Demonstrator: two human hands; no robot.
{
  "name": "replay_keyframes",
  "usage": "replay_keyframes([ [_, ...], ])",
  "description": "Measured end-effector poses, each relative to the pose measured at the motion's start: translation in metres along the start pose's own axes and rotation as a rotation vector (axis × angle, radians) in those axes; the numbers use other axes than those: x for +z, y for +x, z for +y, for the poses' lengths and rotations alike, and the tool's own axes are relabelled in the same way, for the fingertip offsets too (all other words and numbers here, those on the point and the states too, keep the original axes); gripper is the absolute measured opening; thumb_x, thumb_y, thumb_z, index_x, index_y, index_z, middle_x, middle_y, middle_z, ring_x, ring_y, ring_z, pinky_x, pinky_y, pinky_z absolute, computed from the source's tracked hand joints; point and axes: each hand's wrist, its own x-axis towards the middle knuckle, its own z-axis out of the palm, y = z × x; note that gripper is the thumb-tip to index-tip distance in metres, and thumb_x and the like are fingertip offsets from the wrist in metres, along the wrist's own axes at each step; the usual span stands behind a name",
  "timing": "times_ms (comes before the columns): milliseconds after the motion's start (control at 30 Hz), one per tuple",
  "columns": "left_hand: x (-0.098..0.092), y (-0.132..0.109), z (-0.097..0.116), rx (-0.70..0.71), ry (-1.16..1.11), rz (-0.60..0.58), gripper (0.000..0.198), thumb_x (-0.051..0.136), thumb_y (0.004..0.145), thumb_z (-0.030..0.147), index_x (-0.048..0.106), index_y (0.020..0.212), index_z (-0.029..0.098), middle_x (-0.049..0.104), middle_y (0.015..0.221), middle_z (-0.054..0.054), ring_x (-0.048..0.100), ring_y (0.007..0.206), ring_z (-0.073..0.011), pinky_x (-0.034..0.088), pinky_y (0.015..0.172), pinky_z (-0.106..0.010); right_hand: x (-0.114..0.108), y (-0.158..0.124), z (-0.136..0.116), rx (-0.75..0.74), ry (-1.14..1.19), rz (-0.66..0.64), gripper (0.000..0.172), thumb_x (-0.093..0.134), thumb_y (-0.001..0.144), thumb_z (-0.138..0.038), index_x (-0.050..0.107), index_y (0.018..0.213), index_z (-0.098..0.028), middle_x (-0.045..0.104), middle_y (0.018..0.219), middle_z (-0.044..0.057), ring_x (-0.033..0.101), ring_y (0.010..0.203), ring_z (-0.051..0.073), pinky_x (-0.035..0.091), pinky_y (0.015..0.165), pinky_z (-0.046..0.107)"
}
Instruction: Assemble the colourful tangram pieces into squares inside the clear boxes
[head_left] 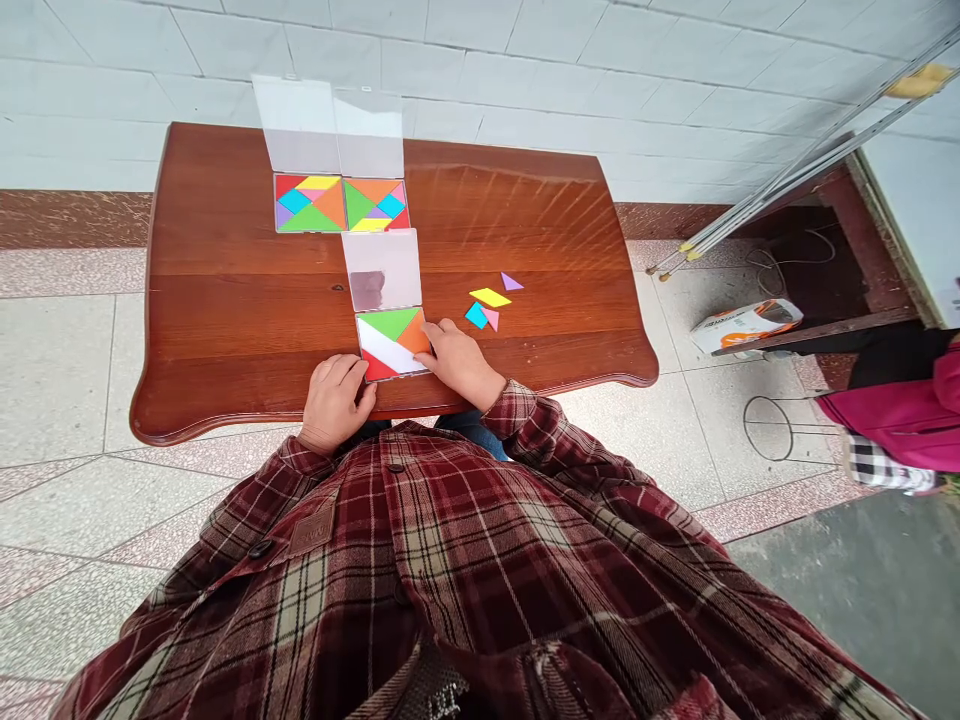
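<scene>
My right hand (459, 362) lies at the right edge of the near plastic tangram tray (388, 342), with its fingertips on an orange triangle (413, 333). My left hand (335, 402) sits curled at the tray's lower left corner, nearest a red triangle (377, 367), and holds nothing visible. The tray also has a green triangle (390, 322) and a white unfilled strip. To the right lie a yellow parallelogram (490, 297), blue square (476, 315), pink triangle (490, 318) and purple triangle (511, 282). Two filled tangram trays (310, 203) stand farther back.
All of this lies on a polished wooden table (525, 345) with a curved front edge. Clear hinged lids (382, 270) stand open behind the trays. My plaid shirt fills the foreground. A printed box (746, 325), wire stand (769, 428) and pink fabric (900, 410) are on the right.
</scene>
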Motion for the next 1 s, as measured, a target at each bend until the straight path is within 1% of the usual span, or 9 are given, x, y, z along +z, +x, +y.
replay_keyframes([
  [200,0.002,0.000,-0.002,0.020,0.035,0.015,0.035,0.046,0.088,0.033,0.062,0.114,0.016,0.063,0.115,-0.014,0.055,0.110,-0.0289,0.042,0.099,-0.046,0.005,0.004,0.004,-0.010,0.015,0.001,0.049,0.055,0.091,-0.036,0.050,0.135,-0.017,0.055,0.122,0.014,0.062,0.102,0.027,0.048,0.085,0.034],
  [367,0.002,-0.001,-0.001,0.024,0.042,0.015,0.035,0.045,0.089,0.034,0.062,0.113,0.015,0.063,0.115,-0.014,0.055,0.110,-0.0284,0.042,0.100,-0.045,0.003,0.003,0.004,-0.013,0.035,0.008,0.049,0.055,0.091,-0.036,0.051,0.135,-0.016,0.055,0.123,0.015,0.062,0.102,0.027,0.048,0.084,0.035],
  [500,0.001,-0.001,0.000,0.008,0.023,0.007,0.037,0.045,0.089,0.034,0.062,0.114,0.014,0.063,0.115,-0.015,0.054,0.111,-0.0288,0.041,0.102,-0.046,-0.003,-0.001,0.005,-0.010,0.097,0.059,0.048,0.055,0.090,-0.034,0.052,0.135,-0.016,0.057,0.120,0.014,0.061,0.100,0.026,0.047,0.084,0.035],
  [567,0.002,-0.001,0.000,-0.004,-0.001,-0.001,0.038,0.045,0.088,0.034,0.061,0.116,0.014,0.063,0.116,-0.015,0.054,0.112,-0.0294,0.040,0.102,-0.047,-0.006,-0.001,0.009,-0.003,0.141,0.100,0.045,0.055,0.090,-0.032,0.054,0.132,-0.016,0.059,0.118,0.013,0.061,0.097,0.024,0.047,0.085,0.034],
  [667,0.002,-0.001,-0.001,-0.008,-0.018,-0.002,0.039,0.046,0.088,0.034,0.060,0.118,0.014,0.063,0.116,-0.016,0.053,0.113,-0.0300,0.040,0.102,-0.049,-0.013,0.004,0.028,0.040,0.168,0.193,0.039,0.055,0.089,-0.028,0.058,0.125,-0.013,0.061,0.113,0.013,0.060,0.097,0.023,0.045,0.088,0.034],
  [800,0.001,-0.001,-0.001,-0.005,-0.018,0.010,0.039,0.046,0.087,0.034,0.060,0.119,0.015,0.063,0.117,-0.015,0.054,0.113,-0.0301,0.041,0.101,-0.048,-0.028,0.011,0.072,0.197,0.147,0.302,0.033,0.053,0.088,-0.024,0.061,0.119,-0.013,0.063,0.110,0.013,0.059,0.101,0.025,0.046,0.089,0.036],
  [900,0.000,0.000,0.001,-0.004,0.001,0.024,0.038,0.046,0.088,0.033,0.060,0.117,0.013,0.064,0.116,-0.016,0.055,0.113,-0.0300,0.042,0.100,-0.047,-0.036,0.017,0.103,0.337,0.114,0.329,0.033,0.054,0.086,-0.021,0.062,0.117,-0.012,0.063,0.111,0.016,0.060,0.099,0.027,0.046,0.088,0.038],
  [1000,0.000,0.001,0.001,0.003,0.026,0.033,0.038,0.046,0.088,0.034,0.061,0.115,0.012,0.065,0.115,-0.016,0.056,0.111,-0.0296,0.043,0.098,-0.046,-0.036,0.025,0.120,0.373,0.102,0.312,0.034,0.057,0.083,-0.020,0.063,0.116,-0.011,0.062,0.112,0.016,0.060,0.097,0.027,0.046,0.087,0.038],
])
